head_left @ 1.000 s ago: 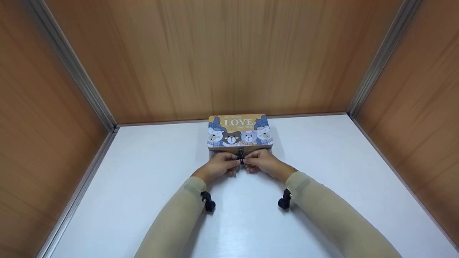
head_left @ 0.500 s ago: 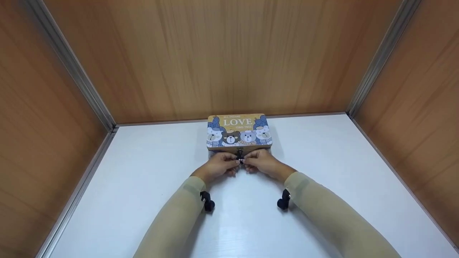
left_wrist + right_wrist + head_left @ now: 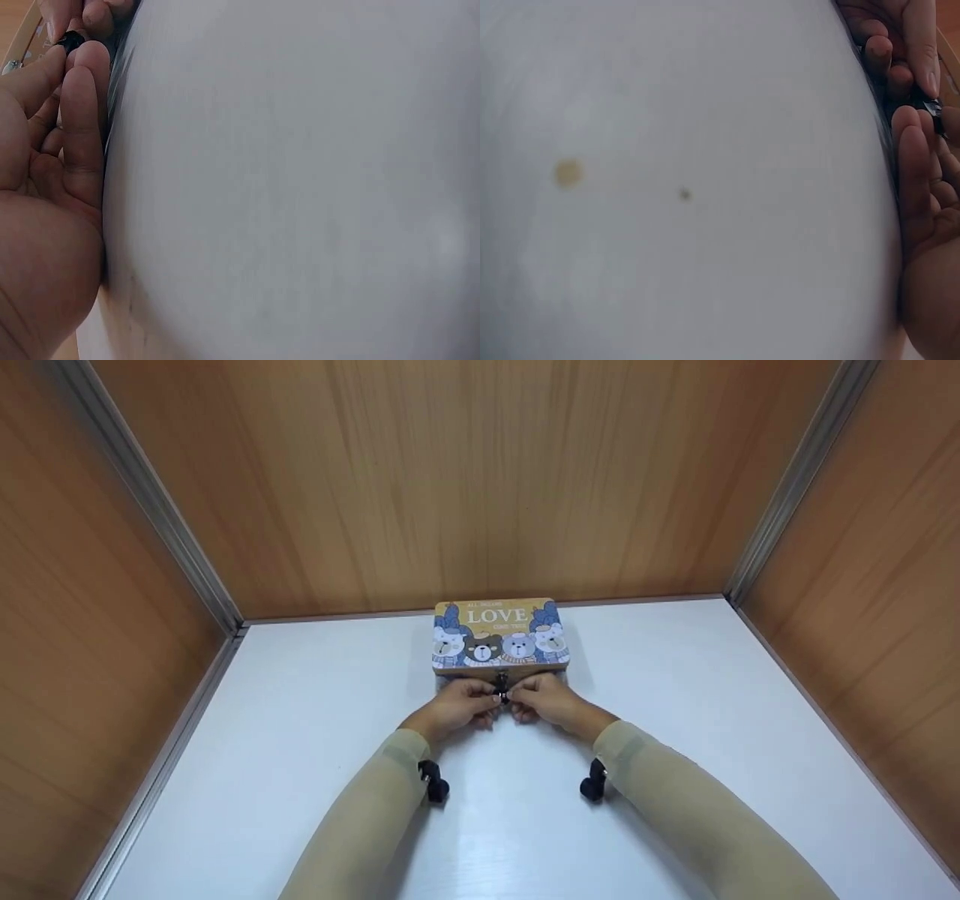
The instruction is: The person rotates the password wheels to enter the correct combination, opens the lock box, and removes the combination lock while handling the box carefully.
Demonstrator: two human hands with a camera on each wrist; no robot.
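A lidded tin box (image 3: 499, 624) with cartoon bears and the word LOVE on top sits closed at the back of the white table. At the middle of its front hangs a small black padlock (image 3: 502, 695) by the metal clasp (image 3: 502, 678). My left hand (image 3: 454, 704) pinches the padlock from the left between thumb and fingers. From the right, my right hand (image 3: 553, 702) pinches it too. Both wrist views show the fingertips meeting at the black padlock (image 3: 70, 40), which they mostly cover. A shiny part of the padlock shows in the right wrist view.
Wood-grain panels (image 3: 480, 487) stand behind and at both sides of the white table (image 3: 315, 720), joined by metal corner posts (image 3: 161, 502). The box stands near the back panel. A small black device (image 3: 433, 781) is on each sleeve's cuff.
Both hands stay at the padlock, with only very slight finger movement. The box stays in place and its lid stays closed.
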